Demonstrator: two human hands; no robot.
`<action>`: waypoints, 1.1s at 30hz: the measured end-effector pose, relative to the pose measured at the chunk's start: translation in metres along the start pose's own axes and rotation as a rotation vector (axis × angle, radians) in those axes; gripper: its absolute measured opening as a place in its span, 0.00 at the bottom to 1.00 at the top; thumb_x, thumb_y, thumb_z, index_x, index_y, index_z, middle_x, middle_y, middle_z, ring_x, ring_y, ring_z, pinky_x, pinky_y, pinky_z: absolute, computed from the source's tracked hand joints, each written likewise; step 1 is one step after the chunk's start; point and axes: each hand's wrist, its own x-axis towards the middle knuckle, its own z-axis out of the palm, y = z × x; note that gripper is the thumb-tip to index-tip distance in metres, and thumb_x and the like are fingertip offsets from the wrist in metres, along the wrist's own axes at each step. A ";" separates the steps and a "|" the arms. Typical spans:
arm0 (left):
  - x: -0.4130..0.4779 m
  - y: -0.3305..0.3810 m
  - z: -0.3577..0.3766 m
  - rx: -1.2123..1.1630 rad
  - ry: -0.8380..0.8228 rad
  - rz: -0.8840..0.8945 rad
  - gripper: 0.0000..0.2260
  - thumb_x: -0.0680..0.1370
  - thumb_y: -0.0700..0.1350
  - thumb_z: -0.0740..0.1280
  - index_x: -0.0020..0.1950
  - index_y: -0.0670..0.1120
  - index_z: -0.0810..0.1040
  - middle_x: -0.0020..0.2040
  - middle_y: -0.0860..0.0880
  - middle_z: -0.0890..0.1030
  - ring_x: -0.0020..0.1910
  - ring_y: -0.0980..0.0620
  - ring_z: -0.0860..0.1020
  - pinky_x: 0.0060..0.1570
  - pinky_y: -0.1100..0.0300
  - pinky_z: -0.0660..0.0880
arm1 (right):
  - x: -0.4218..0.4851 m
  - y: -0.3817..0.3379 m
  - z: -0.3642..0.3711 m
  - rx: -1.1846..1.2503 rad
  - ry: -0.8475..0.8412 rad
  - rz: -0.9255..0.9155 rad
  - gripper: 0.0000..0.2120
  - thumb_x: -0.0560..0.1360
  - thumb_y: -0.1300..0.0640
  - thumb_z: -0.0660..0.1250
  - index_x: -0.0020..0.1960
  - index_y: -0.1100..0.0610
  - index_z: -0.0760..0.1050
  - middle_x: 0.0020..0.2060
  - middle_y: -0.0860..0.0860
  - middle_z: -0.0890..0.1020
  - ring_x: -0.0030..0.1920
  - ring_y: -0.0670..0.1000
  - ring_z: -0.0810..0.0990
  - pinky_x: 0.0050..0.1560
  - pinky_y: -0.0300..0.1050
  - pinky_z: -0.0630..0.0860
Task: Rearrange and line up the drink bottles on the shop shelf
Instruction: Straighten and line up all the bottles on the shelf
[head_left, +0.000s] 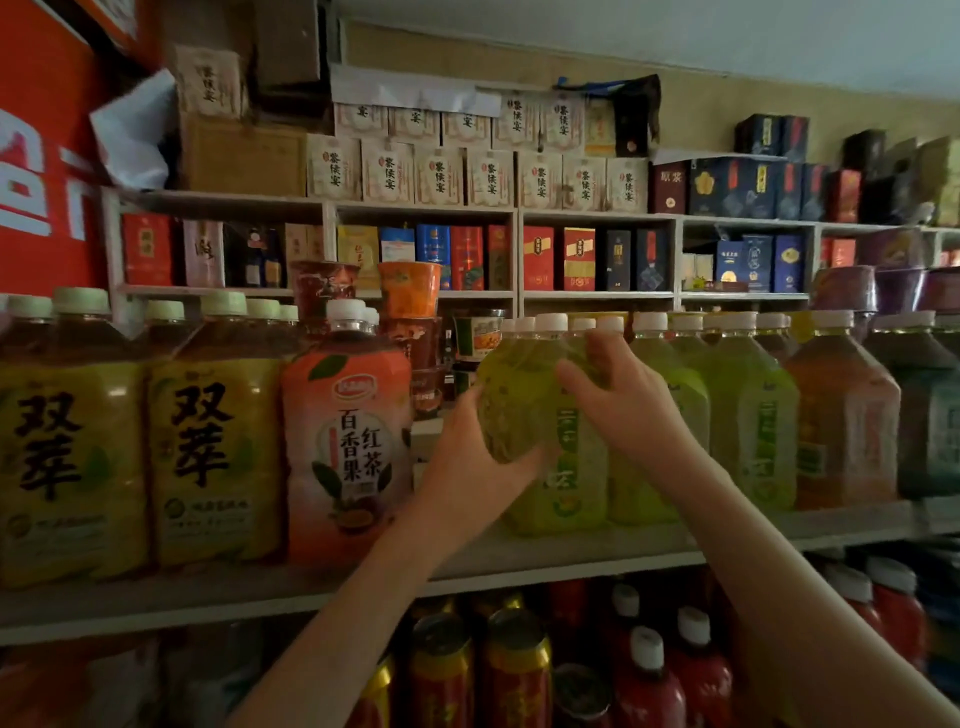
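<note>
Bottle (519, 400), green, tilted, held over the shelf (208, 597) just right of the pink tea bottle (347, 441), not touching it. Left hand (467, 457) curls its fingers under the base; right hand (623, 400) wraps fingers over the shoulder.

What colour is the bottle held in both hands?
The bottle is yellowish green; the head view, the only one, shows it.
</note>
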 end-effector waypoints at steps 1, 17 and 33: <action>0.008 -0.002 0.002 -0.069 -0.035 -0.051 0.45 0.64 0.62 0.74 0.74 0.56 0.55 0.51 0.72 0.63 0.43 0.84 0.64 0.34 0.82 0.66 | 0.006 -0.001 -0.002 0.000 -0.028 -0.010 0.28 0.76 0.45 0.63 0.72 0.54 0.61 0.66 0.51 0.72 0.61 0.47 0.73 0.52 0.37 0.72; 0.062 0.030 0.035 -0.487 0.214 -0.344 0.30 0.76 0.69 0.47 0.58 0.55 0.80 0.50 0.48 0.84 0.53 0.49 0.81 0.59 0.46 0.74 | 0.083 -0.012 0.007 0.359 -0.443 0.298 0.13 0.74 0.45 0.66 0.47 0.55 0.74 0.50 0.57 0.80 0.44 0.50 0.79 0.46 0.45 0.79; 0.096 0.040 0.027 0.142 0.230 0.008 0.17 0.78 0.58 0.62 0.55 0.47 0.79 0.42 0.50 0.83 0.39 0.56 0.81 0.38 0.65 0.76 | 0.072 0.034 -0.048 -0.066 0.180 -0.124 0.26 0.76 0.53 0.63 0.71 0.58 0.60 0.58 0.53 0.75 0.52 0.50 0.78 0.45 0.37 0.71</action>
